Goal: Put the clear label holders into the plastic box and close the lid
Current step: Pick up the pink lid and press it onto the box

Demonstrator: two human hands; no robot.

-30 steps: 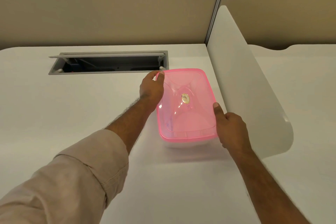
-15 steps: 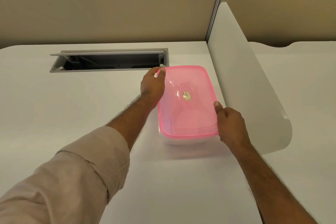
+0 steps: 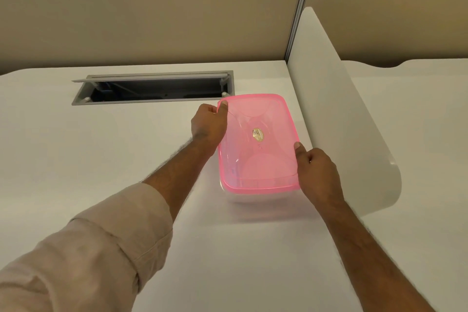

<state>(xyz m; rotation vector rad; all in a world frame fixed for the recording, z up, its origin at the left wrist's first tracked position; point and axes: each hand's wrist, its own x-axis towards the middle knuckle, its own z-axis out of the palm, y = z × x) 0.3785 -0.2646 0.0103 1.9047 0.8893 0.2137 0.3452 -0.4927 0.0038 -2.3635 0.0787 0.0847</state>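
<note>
A clear plastic box [image 3: 255,199] stands on the white desk, topped by a translucent pink lid [image 3: 255,144] with a small gold sticker in its middle. My left hand [image 3: 209,123] grips the lid's far left corner, thumb on top. My right hand [image 3: 316,170] holds the lid's near right edge, thumb pressed on the rim. The lid lies flat over the box. I cannot make out any label holders through the pink plastic.
An open grey cable trough [image 3: 154,88] is sunk into the white desk [image 3: 88,159] behind the box. A white divider panel [image 3: 336,119] stands upright just right of the box. Beige partition walls [image 3: 152,20] close the back.
The pink lid has come down from a slight tilt to lie flat on the box. Both hands keep their hold on its corners.
</note>
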